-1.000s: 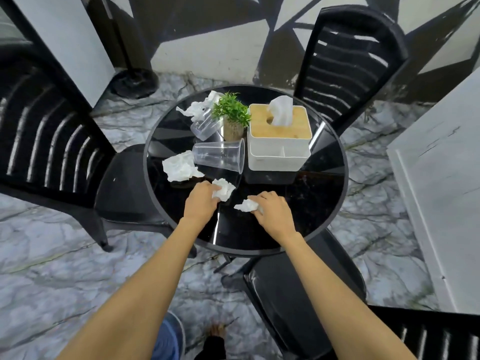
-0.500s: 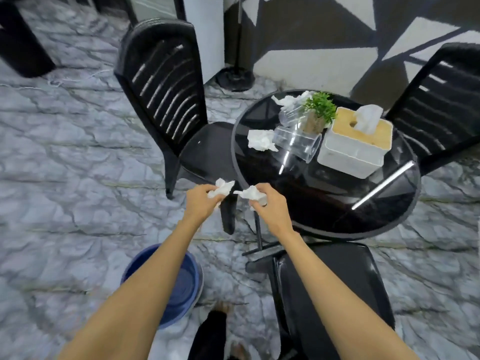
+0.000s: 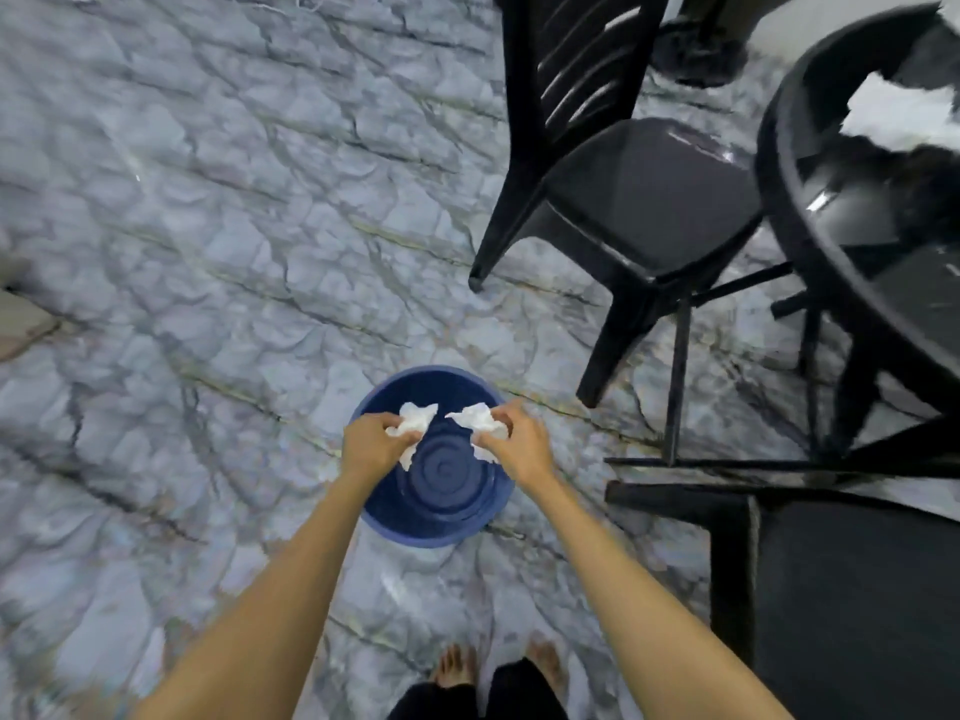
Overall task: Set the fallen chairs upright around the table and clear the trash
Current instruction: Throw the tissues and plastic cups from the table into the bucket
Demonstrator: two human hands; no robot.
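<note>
1. The left hand is clenched around a crumpled tissue, with white ends sticking out past the curled fingers.
2. The right hand grips a second tissue the same way, pinched between thumb and fingers.
3. Both tissues hang in the air just above the open mouth of a blue bucket. The hands are near each other but apart, one over the bucket's left rim and one over its right rim.
4. The bucket stands on the grey marble floor, right in front of the person's bare feet. I can see its ringed bottom between the two hands.
5. Beyond the bucket and to its right, a black chair stands upright on its legs. Its slatted back faces the open floor and its seat is tucked against the rim of the round black tabletop.
6. A third tissue lies on the tabletop toward its far edge, blurred in this view.
7. A second black chair sits at the near side of the tabletop, to the right of the person's right arm. Only its seat and one edge show.
8. A dark round stand base rests on the floor behind the first chair.
</note>
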